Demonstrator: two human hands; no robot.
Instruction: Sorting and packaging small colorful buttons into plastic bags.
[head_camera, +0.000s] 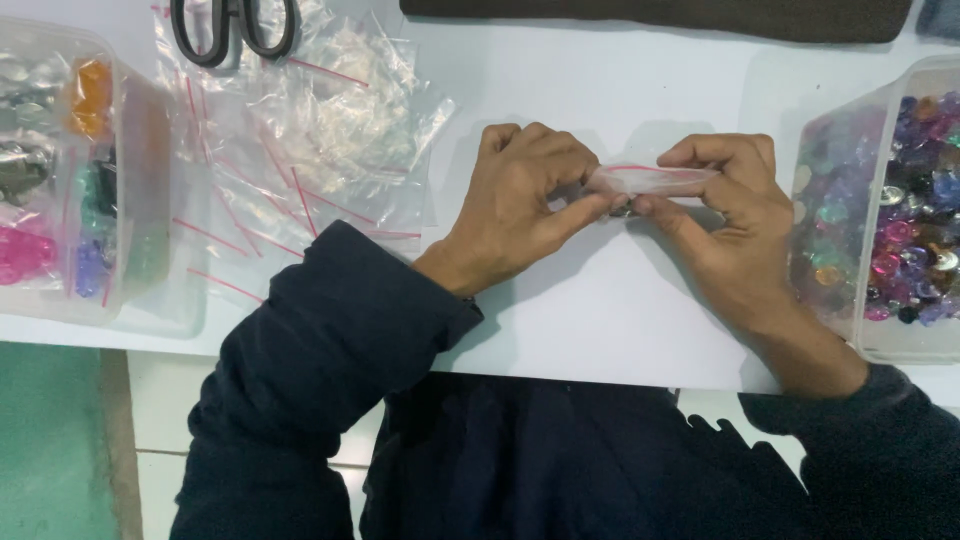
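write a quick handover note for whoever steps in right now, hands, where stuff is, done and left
Left hand: pinching the left end of the small clear plastic zip bag with a red seal line.
Right hand: pinching the same bag's right end, held just above the white table.
Things: clear plastic box of mixed coloured beads at right; pile of empty clear zip bags at left, black-handled scissors above it; clear plastic box of filled bags at far left.
Done: something small seems to sit in the bag.
Left: whether the seal is closed cannot be told.

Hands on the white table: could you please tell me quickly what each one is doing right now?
Left hand: closed, pinching the small clear bag.
Right hand: closed, pinching the same bag's other end.
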